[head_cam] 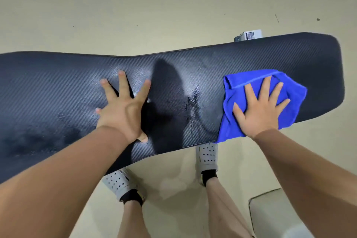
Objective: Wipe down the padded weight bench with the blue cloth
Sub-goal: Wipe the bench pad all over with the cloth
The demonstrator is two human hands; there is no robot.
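- Blue cloth [229,123] bunched at right end of padded weight bench [58,92], lower corner draped over near edge.
- Pinned beneath right hand [258,110], fingers spread flat, pressing down.
- Well apart from left hand [123,110], splayed on bare mid-bench pad.
- Vivid blue, rumpled, folded along top.

Left hand [123,110] centre-left, fingers splaying wide and straight, palm pressing down. Right hand [260,111] centre-right, fingers spreading flat, palm pressing down. Left forearm [63,162] reaching in from lower left, right forearm [301,164] from lower right.
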